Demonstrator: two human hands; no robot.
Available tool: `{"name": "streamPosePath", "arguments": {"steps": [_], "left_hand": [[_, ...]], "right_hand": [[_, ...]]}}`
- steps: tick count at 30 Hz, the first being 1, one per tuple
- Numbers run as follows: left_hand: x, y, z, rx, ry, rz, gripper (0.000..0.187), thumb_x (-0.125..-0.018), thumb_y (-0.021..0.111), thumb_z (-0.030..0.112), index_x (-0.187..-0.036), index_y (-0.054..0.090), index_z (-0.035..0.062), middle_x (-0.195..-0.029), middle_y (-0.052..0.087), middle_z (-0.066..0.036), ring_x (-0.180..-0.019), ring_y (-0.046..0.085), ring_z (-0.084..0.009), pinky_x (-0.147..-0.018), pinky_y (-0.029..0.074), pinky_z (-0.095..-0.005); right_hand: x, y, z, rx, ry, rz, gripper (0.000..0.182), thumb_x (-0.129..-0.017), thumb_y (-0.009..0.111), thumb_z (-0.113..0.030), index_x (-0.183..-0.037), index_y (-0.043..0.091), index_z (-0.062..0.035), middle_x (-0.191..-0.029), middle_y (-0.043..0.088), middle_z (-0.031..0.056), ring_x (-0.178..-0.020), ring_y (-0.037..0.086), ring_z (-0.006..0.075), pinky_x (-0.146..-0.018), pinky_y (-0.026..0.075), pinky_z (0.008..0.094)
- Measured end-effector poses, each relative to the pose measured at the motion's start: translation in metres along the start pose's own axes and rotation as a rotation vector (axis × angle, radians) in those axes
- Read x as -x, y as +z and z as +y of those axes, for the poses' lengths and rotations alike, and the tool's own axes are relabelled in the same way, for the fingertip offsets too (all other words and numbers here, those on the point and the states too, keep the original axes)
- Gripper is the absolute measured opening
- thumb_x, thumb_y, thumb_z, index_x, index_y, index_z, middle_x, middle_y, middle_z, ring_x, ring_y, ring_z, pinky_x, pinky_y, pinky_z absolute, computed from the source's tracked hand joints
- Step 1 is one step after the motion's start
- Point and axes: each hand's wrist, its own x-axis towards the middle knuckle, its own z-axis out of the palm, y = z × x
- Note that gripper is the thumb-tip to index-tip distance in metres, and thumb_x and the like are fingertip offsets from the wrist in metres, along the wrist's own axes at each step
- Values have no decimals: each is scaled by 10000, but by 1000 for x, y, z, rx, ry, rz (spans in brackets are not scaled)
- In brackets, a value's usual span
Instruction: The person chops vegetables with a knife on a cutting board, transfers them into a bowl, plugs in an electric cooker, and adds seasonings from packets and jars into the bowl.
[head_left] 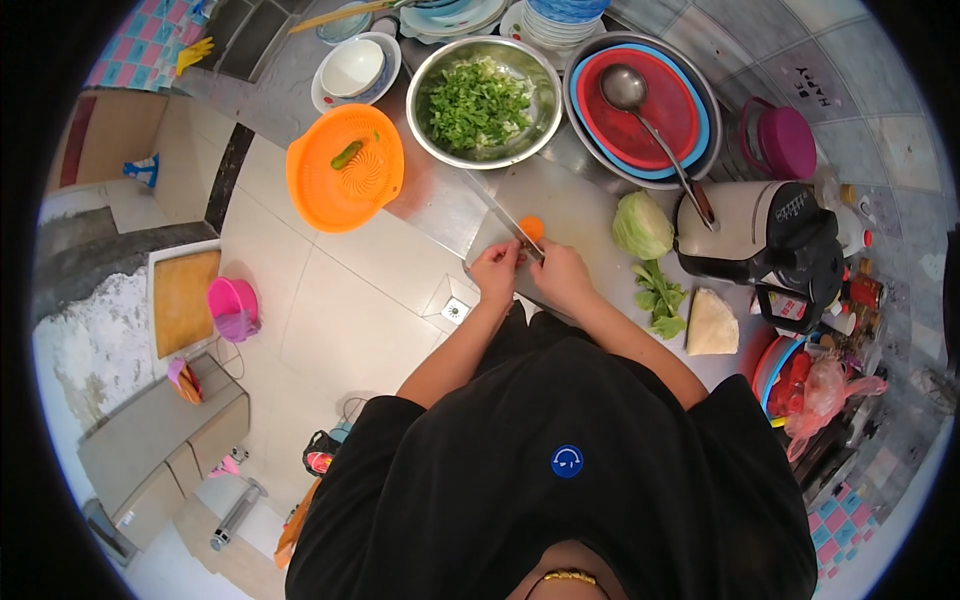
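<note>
My right hand (563, 275) is closed around the handle of a kitchen knife (495, 211), whose blade points away to the upper left over the pale cutting board (575, 205). Just beyond the knife handle lies a round orange piece (532, 228) that looks like carrot. My left hand (496, 270) is beside the handle end of the blade, its fingertips pinched together; whatever they hold is too small to name. A steel bowl of chopped greens (482, 105) stands past the board. To its left, an orange colander (345, 167) holds a green pepper (346, 154).
Right of the board sit a cabbage piece (643, 225), leafy greens (659, 299) and a pale wedge (712, 323). Behind are a ladle (625, 88) on nested red and blue basins (586, 100) and stacked plates (563, 25). A bulky kitchen appliance (740, 235) stands at right.
</note>
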Motion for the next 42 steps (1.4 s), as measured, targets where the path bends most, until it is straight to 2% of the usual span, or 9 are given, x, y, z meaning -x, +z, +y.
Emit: {"name": "streamPosePath", "arguments": {"steps": [8, 11, 14, 18, 27, 32, 35, 38, 42], "left_hand": [[-3, 2, -1, -38, -4, -26, 170, -897, 712, 127, -871, 683, -38, -748, 678, -58, -653, 608, -108, -614, 489, -234], [1, 3, -17, -183, 88, -71, 154, -896, 711, 113, -886, 686, -38, -763, 683, -48, -669, 602, -92, -621, 487, -227], [5, 6, -8, -115, 18, -71, 144, -890, 715, 102, -894, 687, -39, -782, 688, -45, -689, 602, -85, -635, 492, -225], [3, 5, -9, -94, 58, -105, 151, -889, 711, 93, -939, 675, -45, -841, 696, -65, -743, 627, -100, -672, 511, -236], [12, 2, -4, -155, 94, -35, 155, -897, 657, 37, -1011, 644, -68, -914, 703, -104, -793, 651, -131, -731, 525, -252], [11, 6, 5, -155, 77, -54, 162, -899, 670, 57, -1008, 644, -61, -925, 707, -110, -813, 651, -124, -737, 523, -247], [3, 8, -6, -280, 200, -68, 182, -879, 703, 73, -1003, 643, -45, -908, 676, -86, -786, 648, -131, -715, 521, -254], [6, 14, 8, -568, 409, -48, 238, -828, 751, 87, -1010, 641, -20, -967, 596, -75, -730, 619, -146, -677, 519, -272], [8, 24, 30, -760, 503, -101, 329, -754, 791, 83, -1051, 654, 47, -1052, 498, -95, -680, 570, -198, -642, 511, -315]], "right_hand": [[-7, -3, 7, 1, -13, -7, 311, -791, 621, -133, -1086, 662, -46, -896, 684, 234, -869, 659, 411, -786, 531, 493], [-16, 6, 20, -37, -6, -18, 289, -792, 624, -140, -1058, 664, -34, -897, 684, 233, -870, 659, 409, -787, 531, 491], [-24, 13, 33, -94, -33, -32, 277, -794, 626, -150, -1037, 660, -21, -894, 685, 232, -868, 660, 408, -784, 531, 492], [-19, 15, 31, -47, -38, 8, 274, -799, 621, -162, -1030, 656, -19, -883, 686, 229, -849, 663, 410, -772, 533, 498], [1, 28, 26, -29, -81, 56, 357, -766, 634, -172, -1087, 656, -18, -834, 686, 227, -784, 667, 409, -740, 546, 489], [2, 12, 38, -215, -88, 48, 388, -763, 629, -176, -1129, 665, -55, -821, 691, 211, -771, 673, 385, -748, 547, 465], [13, -12, 39, -244, -69, 90, 378, -769, 626, -173, -1131, 675, -75, -824, 697, 199, -777, 678, 372, -754, 544, 455], [18, -23, 51, -203, -25, 141, 364, -775, 620, -166, -1122, 680, -73, -831, 701, 190, -782, 680, 366, -755, 541, 450], [19, -26, 68, -174, 10, 153, 363, -780, 611, -171, -1117, 679, -55, -848, 705, 188, -803, 680, 368, -771, 537, 448]]}}
